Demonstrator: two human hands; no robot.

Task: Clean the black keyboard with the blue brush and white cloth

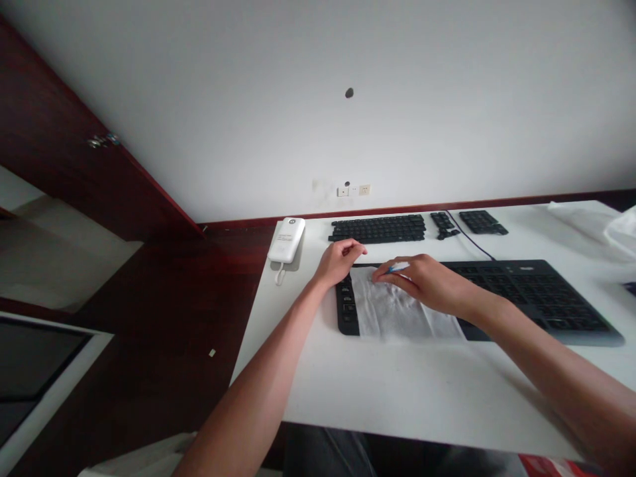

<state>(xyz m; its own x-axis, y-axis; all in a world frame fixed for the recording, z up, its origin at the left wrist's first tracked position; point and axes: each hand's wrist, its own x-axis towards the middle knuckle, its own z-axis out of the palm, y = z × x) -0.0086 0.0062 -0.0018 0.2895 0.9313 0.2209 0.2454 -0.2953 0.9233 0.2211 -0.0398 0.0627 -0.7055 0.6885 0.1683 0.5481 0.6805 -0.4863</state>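
Observation:
A black keyboard base [527, 288] lies on the white table, with a thin white cloth or tissue [377, 311] spread over its left part. My right hand [422, 281] is closed around a small blue-and-white stick-like tool [397, 267], whose kind I cannot make out. Its fingertips are down at the white sheet. Beside the base's upper left corner rests my left hand [340, 260], its fingers curled in and nothing visible in them. Behind both hands, black keycaps are laid out in a main block [380, 228], a small cluster [442, 224] and a number block [483, 222].
A white power bank [287, 240] with a short strap lies near the table's left edge. The keyboard cable [470, 237] runs back between the keycap groups. Crumpled white plastic [603, 228] sits at the right. Beyond the table is a wall with sockets [354, 191].

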